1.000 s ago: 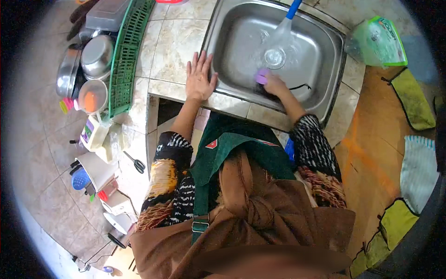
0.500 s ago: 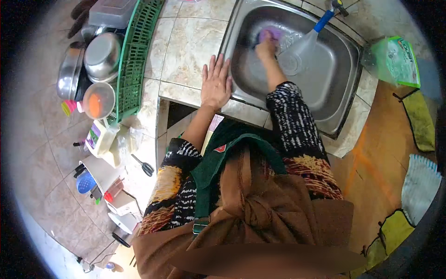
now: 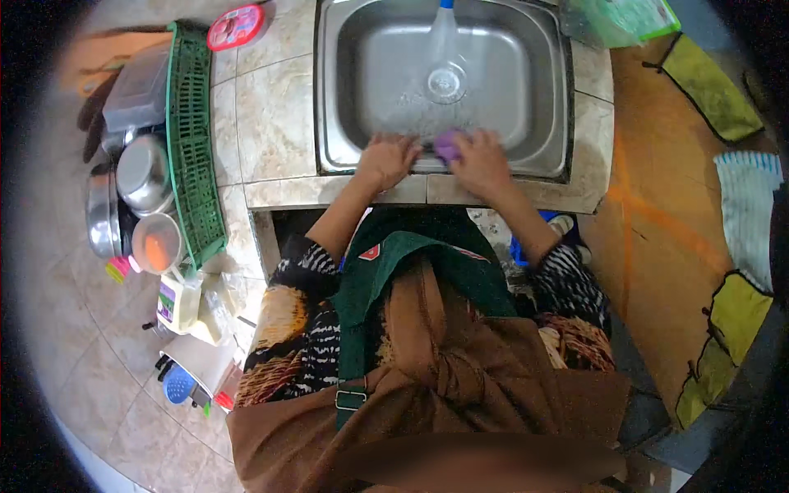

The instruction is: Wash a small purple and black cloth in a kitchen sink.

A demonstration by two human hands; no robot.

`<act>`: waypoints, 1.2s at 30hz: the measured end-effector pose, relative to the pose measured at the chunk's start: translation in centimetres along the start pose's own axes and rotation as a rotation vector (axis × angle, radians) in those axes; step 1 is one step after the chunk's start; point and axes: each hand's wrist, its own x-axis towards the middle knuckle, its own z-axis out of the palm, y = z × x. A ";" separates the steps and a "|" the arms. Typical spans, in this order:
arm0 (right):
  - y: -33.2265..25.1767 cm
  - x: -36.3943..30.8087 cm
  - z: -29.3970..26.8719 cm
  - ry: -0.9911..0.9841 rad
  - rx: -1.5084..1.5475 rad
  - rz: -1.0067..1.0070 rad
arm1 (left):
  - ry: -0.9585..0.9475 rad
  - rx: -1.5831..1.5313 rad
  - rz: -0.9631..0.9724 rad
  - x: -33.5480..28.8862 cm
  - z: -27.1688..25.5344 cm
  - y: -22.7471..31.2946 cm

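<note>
At the near rim of the steel sink, my right hand is closed on a purple sponge, its fingers blurred by movement. Close on the other side, my left hand has its fingers curled over the same rim. A small dark thing shows between the left fingertips and the sponge; I cannot make out what it is. Farther back, water falls from a blue tap nozzle onto the drain in the basin.
Left of the sink stands a green plastic rack beside steel bowls. A red-lidded tub sits behind it. Nearer lie a white jug and a utensil holder. Cloths lie on the right.
My right hand has brought the purple sponge from inside the basin to the near rim. My left hand has left the tiled counter and joined it there. The view has shifted right.
</note>
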 end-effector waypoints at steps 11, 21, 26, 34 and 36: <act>6.8 1.2 -1.5 0.170 0.174 0.243 | -0.048 -1.012 -0.333 12.8 -4.7 2.2; -1.2 13.3 -0.1 0.314 1.067 -0.006 | -0.132 -1.318 -0.592 9.0 -9.7 -1.0; -1.1 12.5 -2.7 0.175 0.486 0.042 | 0.058 -0.813 -0.299 8.3 -12.7 0.8; 3.1 15.7 3.6 0.188 1.362 0.212 | 0.225 -1.055 -0.531 9.4 -9.6 -0.7; -0.5 15.3 3.2 0.455 0.825 0.082 | 0.058 -1.462 -0.908 7.5 -7.5 -1.9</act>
